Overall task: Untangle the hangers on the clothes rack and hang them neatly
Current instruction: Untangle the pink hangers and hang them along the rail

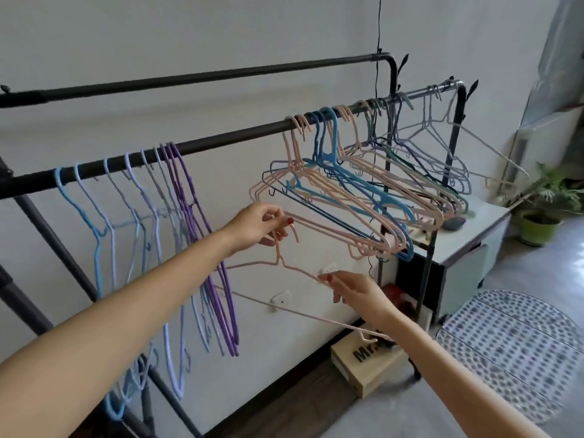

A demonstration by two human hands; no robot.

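Two hands are holding one pink hanger [294, 269] free of the clothes rack's front rail [221, 139].

The left hand [264, 227] is pinching the hanger's hook below the front rail, and the right hand [354, 290] is gripping its right shoulder lower down. Under the rail's left part, blue and purple hangers [177, 222] are hanging in a row; under its right part, a tangled bunch of pink, blue and grey hangers [363, 191] is hanging.
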